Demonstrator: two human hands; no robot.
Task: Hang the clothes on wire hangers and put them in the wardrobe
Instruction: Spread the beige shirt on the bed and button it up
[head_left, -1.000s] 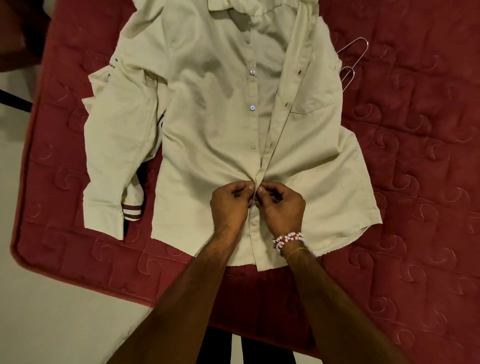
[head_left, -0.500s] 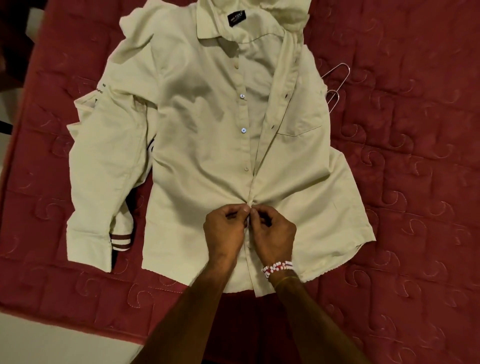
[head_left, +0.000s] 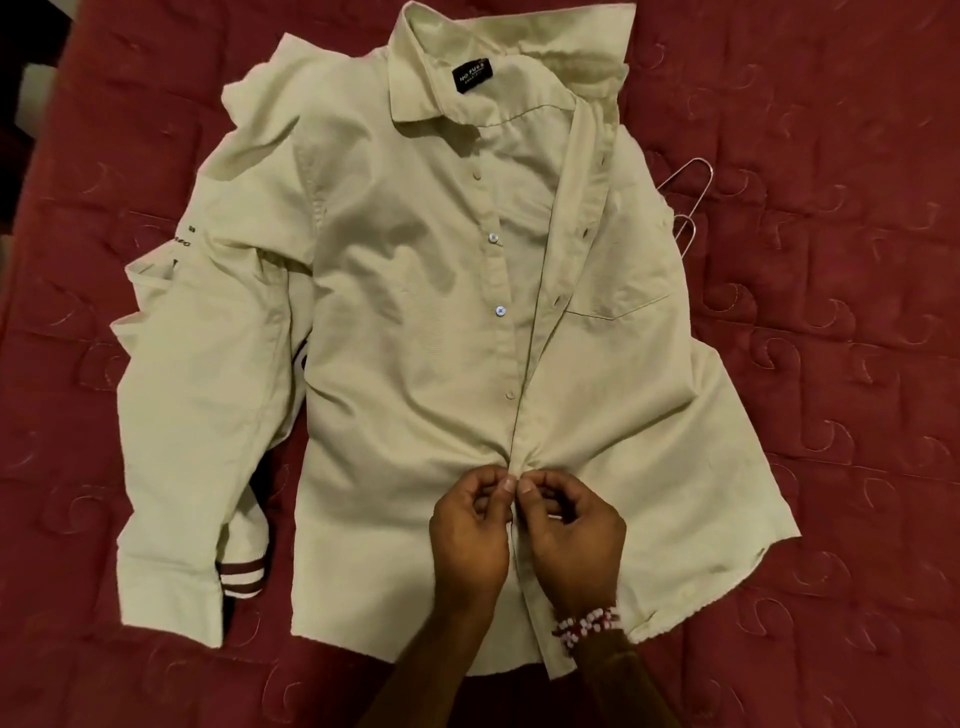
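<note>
At lower placket of shirt (head_left: 415, 338): left hand (head_left: 470, 545), right hand (head_left: 574, 540) both pinch fabric, fingers curled, thumbs touching.

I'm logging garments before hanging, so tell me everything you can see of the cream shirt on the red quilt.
The cream shirt is a long-sleeved, collared button-up, apparently woven cotton, lying creased and face up on the red quilted cover. A black label sits inside the collar, a pocket on one chest panel. Its upper front gapes open, buttons undone; the left hand and right hand pinch the placket low down. One sleeve lies folded alongside, over a striped cuff. Wire hangers poke out at the opposite edge.
</note>
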